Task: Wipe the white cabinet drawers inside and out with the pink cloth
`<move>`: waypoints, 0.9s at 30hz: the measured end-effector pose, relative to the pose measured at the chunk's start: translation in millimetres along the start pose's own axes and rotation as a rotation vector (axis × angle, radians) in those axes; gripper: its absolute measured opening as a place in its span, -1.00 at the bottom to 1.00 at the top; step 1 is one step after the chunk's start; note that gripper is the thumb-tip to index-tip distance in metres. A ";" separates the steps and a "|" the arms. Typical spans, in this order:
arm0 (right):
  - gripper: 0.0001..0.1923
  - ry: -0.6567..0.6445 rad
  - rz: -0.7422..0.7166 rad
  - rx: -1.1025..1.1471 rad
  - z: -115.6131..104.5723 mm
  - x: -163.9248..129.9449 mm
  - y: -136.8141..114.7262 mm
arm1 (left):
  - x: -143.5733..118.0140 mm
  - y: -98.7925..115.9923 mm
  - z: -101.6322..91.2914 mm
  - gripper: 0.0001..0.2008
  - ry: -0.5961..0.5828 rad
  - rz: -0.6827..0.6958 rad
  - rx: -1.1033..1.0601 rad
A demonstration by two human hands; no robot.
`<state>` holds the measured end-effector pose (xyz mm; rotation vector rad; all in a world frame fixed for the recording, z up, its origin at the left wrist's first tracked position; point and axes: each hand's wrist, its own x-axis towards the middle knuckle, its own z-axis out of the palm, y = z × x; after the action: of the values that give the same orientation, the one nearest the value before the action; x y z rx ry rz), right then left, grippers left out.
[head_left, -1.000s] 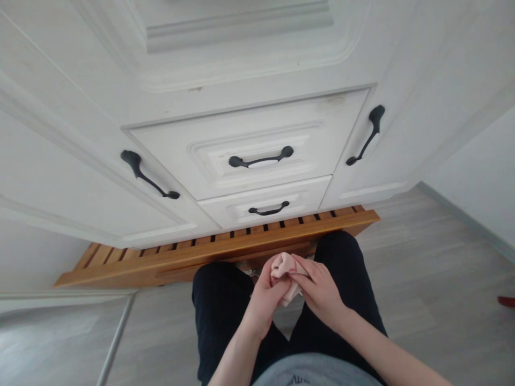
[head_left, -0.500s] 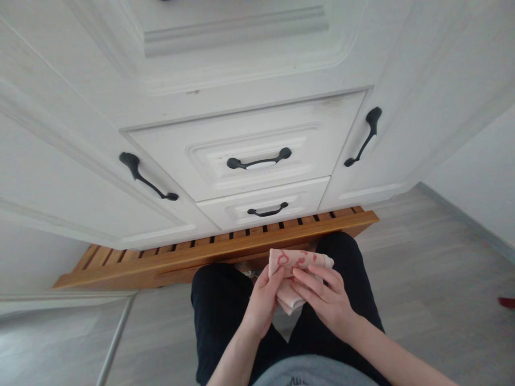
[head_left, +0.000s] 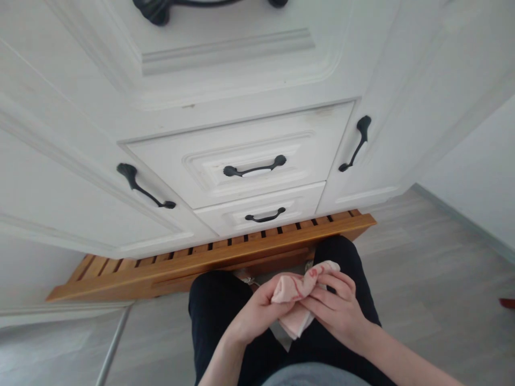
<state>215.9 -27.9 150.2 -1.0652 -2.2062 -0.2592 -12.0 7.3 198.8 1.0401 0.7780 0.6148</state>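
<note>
Between my hands, above my lap, is a pale pink cloth with red markings. Its upper part is bunched into a roll, while a loose fold with a white edge hangs below. My left hand grips the left end between thumb and fingers. On the right side, my right hand has its fingers wrapped over and under the cloth. Some fingertips of both hands are hidden behind the fabric.
In front stands a white cabinet with closed drawers and dark handles. A slatted wooden ledge runs along its base. My knees are close to that ledge. A small red object lies on the floor at far right.
The cloth has gone from a flatter folded piece to a bunched, twisted roll. Both hands have closed more tightly around it. The view has tilted up slightly, showing another handle at the top.
</note>
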 end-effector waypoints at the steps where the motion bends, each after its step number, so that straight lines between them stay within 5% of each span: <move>1: -0.64 -0.011 -0.011 -0.013 -3.3 0.3 0.4 | 1.1 0.4 0.2 -0.63 -0.020 0.011 0.012; 8: -0.69 -0.167 -0.146 0.029 -27.6 28.0 5.0 | 7.2 3.0 -0.3 -0.66 -0.123 0.033 0.082; 13: -0.76 -0.259 -0.147 0.246 -21.8 24.9 13.2 | 10.2 -4.6 -0.6 -0.76 -0.109 0.004 0.105; 15: -0.68 -0.306 0.041 0.374 -15.3 11.9 16.8 | 12.9 -2.5 -7.2 -0.60 -0.053 -0.029 0.146; 17: -0.77 -0.286 0.394 0.533 -6.3 -4.2 17.9 | 19.7 11.3 -17.0 -0.49 0.152 -0.007 0.174; 19: -0.76 -0.174 0.860 0.775 5.4 -19.0 14.8 | 32.4 38.5 -25.9 -0.59 0.513 0.155 0.145; 21: -0.52 -0.028 1.287 1.079 18.2 -29.1 7.2 | 49.7 75.1 -30.8 -0.62 0.682 0.359 -0.029; 24: -0.31 0.031 1.585 1.427 32.8 -33.1 -9.2 | 75.4 129.1 -29.9 -0.74 0.491 0.448 -0.476; 27: -0.29 -0.007 1.564 1.507 35.5 -29.1 -21.6 | 90.0 159.3 -23.8 -0.86 0.394 0.372 -0.736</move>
<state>195.6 -44.5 106.8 -1.2870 -0.4804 1.6826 8.3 150.1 313.9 0.3759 0.6122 1.3344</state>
